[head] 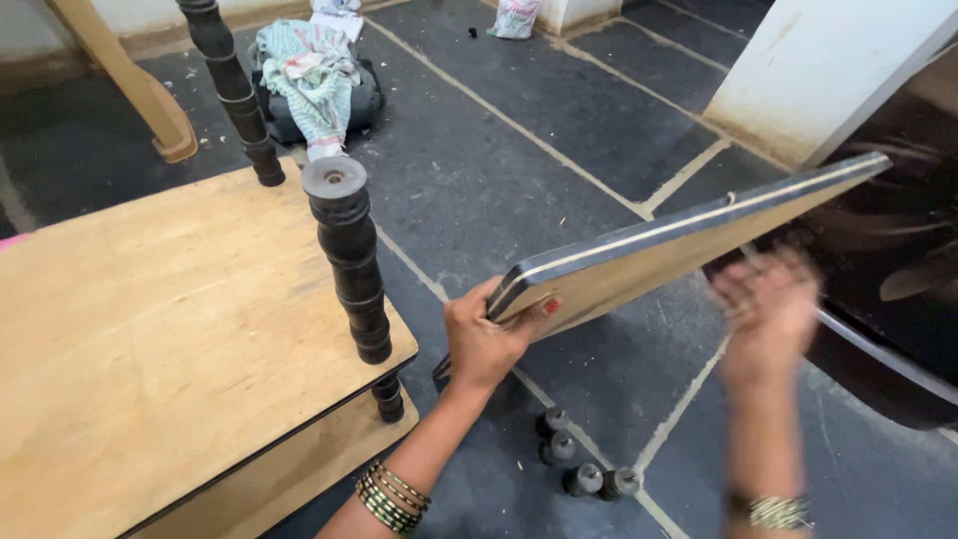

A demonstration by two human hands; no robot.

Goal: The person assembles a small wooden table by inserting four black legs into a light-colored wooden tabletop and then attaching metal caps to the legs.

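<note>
- Wide stretch of dark stone floor (559, 170) open between the shelf unit and the white wall (828, 70); bundle of cloth (314, 75) well apart, far back.
- Wooden board (679, 250) tilted in the air right of the unit's upper shelf (150, 329), near corner just beside the turned black post (349, 265).
- Four small black feet (584, 464) on the floor under the board.
- Board's far end meets a dark shape, hard to make out; shelf unit cut off at left and bottom.
- Left hand (489, 339) closed on the board's near corner, thumb on top.
- Right hand (768, 309) blurred beneath the board's lower edge; grip cannot be told.
</note>
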